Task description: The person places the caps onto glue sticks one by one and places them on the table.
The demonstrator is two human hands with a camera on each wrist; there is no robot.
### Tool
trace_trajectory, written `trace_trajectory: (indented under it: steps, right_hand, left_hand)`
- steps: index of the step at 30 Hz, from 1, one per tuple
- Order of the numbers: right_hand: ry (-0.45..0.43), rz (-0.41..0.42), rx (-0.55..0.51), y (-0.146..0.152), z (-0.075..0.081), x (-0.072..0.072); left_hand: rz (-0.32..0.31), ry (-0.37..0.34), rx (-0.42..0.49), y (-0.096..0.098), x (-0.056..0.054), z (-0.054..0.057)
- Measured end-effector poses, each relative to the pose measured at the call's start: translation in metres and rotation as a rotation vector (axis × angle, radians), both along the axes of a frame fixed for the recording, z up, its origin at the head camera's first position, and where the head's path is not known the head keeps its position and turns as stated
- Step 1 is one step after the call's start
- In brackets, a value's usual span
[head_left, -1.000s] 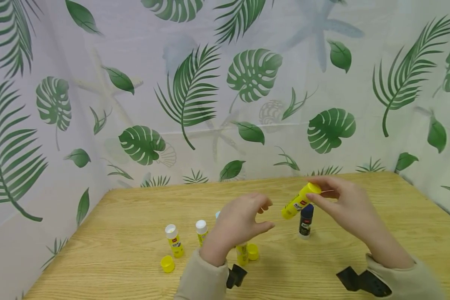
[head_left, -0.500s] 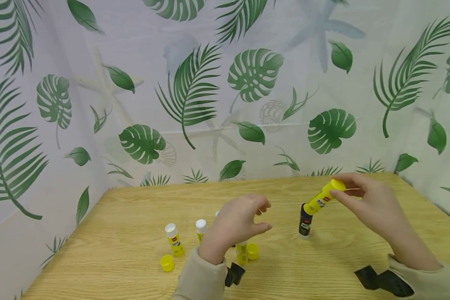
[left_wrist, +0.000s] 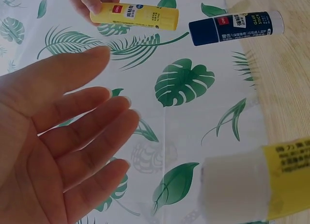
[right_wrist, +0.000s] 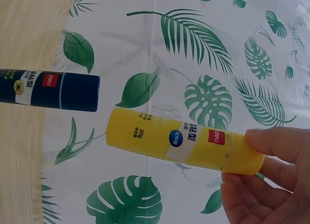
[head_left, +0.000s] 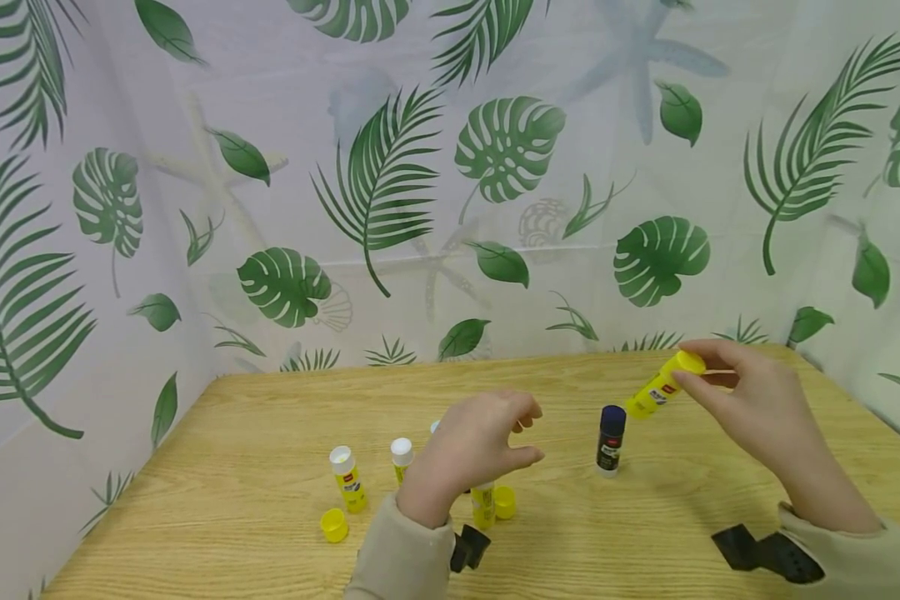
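Observation:
My right hand (head_left: 750, 400) pinches a yellow glue stick (right_wrist: 179, 141) by its capped end, between thumb and fingers. The glue stick is tilted in the air, its lower end up and to the right of a dark blue glue stick (head_left: 611, 442) that stands upright on the table. My left hand (head_left: 472, 446) hovers over the middle of the table, fingers loosely bent, holding nothing. In the left wrist view the palm of that hand (left_wrist: 72, 136) faces the camera, and a white-topped yellow glue stick (left_wrist: 237, 185) appears close by at the lower right.
Left of my left hand stand two uncapped yellow glue sticks (head_left: 348, 479) with white tops. Another yellow glue stick (head_left: 483, 506) is partly hidden by that hand, beside a yellow cap (head_left: 505, 502). A second yellow cap (head_left: 334, 526) lies at the left. Leaf-patterned cloth (head_left: 450, 167) surrounds the wooden table (head_left: 217, 517).
My right hand has carried the yellow glue stick to the right, passing in front of the dark blue one and clear of it in the head view. The left hand has barely moved.

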State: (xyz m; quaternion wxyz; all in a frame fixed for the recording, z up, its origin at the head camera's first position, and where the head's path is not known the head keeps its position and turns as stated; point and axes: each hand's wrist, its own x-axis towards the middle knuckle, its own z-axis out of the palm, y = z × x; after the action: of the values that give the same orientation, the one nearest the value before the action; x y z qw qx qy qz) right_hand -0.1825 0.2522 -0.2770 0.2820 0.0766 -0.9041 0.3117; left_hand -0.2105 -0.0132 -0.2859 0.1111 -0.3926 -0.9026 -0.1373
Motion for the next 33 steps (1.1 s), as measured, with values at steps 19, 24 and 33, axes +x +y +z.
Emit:
trace_trajectory:
  steps: [19,24,33]
  right_hand:
    - [-0.141,0.054,0.099,0.004,-0.032,-0.028]
    - [-0.177,0.068,0.139,0.003,-0.039,-0.033]
    - [-0.22,0.073,0.161,0.002,-0.049,-0.039]
  left_hand:
    - [-0.004,-0.029,-0.021,0.001,0.0,-0.002]
    - [-0.002,-0.034,-0.027,0.002,0.0,-0.002]
    - [-0.003,-0.033,-0.023,0.001,0.001,-0.003]
